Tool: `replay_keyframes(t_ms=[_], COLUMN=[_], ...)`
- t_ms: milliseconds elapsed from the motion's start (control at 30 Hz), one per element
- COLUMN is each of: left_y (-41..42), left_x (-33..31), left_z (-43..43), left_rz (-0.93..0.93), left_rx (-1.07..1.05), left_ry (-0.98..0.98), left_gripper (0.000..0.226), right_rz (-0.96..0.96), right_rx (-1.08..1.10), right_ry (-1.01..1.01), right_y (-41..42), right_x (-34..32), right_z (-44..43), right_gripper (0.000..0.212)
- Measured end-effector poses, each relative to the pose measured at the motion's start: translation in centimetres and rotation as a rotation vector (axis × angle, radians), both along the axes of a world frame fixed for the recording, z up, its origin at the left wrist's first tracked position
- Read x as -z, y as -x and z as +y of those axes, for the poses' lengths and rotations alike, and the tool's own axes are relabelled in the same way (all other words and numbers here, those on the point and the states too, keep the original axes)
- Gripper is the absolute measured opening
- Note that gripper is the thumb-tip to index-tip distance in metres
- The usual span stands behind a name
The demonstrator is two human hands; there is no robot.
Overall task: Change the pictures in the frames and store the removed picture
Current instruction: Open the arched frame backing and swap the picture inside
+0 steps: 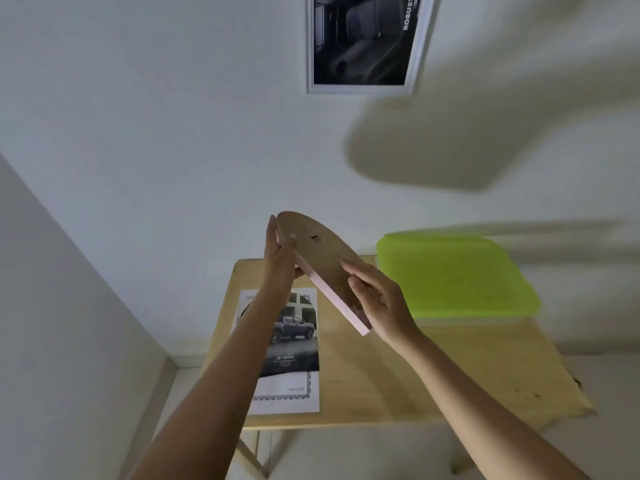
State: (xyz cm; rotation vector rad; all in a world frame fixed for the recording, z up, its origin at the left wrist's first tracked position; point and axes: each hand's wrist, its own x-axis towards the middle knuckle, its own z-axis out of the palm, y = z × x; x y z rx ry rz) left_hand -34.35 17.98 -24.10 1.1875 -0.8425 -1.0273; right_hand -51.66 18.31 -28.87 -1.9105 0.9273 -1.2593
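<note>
I hold a picture frame [320,252] tilted above the table, its brown backing board facing up and its pale pink edge toward me. My left hand [278,261] grips the frame's far left end. My right hand [379,299] holds its near right end, fingers lying on the backing. On the wooden table [398,368] below lies a printed picture of a dark pickup truck [287,348], partly hidden by my left forearm. A second frame [363,43] with a dark car-interior picture hangs on the white wall above.
A lime-green plastic lid or container [457,275] rests on the table's far right part. White walls meet in a corner to the left. The table's legs show beneath its near edge.
</note>
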Motion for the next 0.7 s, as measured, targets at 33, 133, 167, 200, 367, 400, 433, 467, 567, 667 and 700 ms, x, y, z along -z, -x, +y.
replay_keyframes(t_ms=[33,133,167,200,367,400,433,467,567,667,700], left_y=[-0.1,-0.7,-0.9,-1.2,-2.1,-2.0,-2.0,-1.8,-0.6,1.2,1.6], left_x=[0.8,3.7,4.7,5.8,10.2,10.9,11.8,12.7,16.1,18.5,19.4], left_z=[0.7,2.2,2.6,3.0,4.6,4.8,4.9,5.0,5.1,5.3,5.4], left_rz=[0.028,0.079,0.09,0.102,0.252,0.236,0.207,0.169,-0.018,-0.203,-0.25], left_rx=[0.005,0.016,0.032,0.052,0.106,0.113,0.114,0.117,0.084,0.016,0.004], left_ry=[-0.015,-0.067,-0.09,-0.115,-0.206,-0.224,-0.248,-0.276,-0.363,-0.461,-0.484], left_gripper=[0.053,0.05,0.047,0.047,0.045,0.044,0.043,0.041,0.034,0.036,0.038], right_rz=[0.014,0.155,0.207,0.246,0.167,0.154,0.131,0.094,0.006,0.005,0.022], right_rx=[0.028,0.165,0.186,0.19,0.041,0.028,0.034,0.055,0.152,0.21,0.226], right_ry=[-0.076,-0.279,-0.34,-0.406,-0.818,-0.851,-0.877,-0.897,-0.904,-0.867,-0.852], right_y=[0.7,2.8,3.4,3.9,5.0,4.9,4.9,4.9,5.5,6.2,6.4], right_x=[0.6,3.2,4.2,5.1,9.6,10.4,11.2,12.0,14.5,16.0,16.3], right_z=[-0.4,-1.9,-2.3,-2.5,-0.8,-0.1,0.6,1.3,3.1,4.3,4.7], right_gripper=[0.03,0.037,0.041,0.045,0.051,0.051,0.05,0.05,0.051,0.053,0.053])
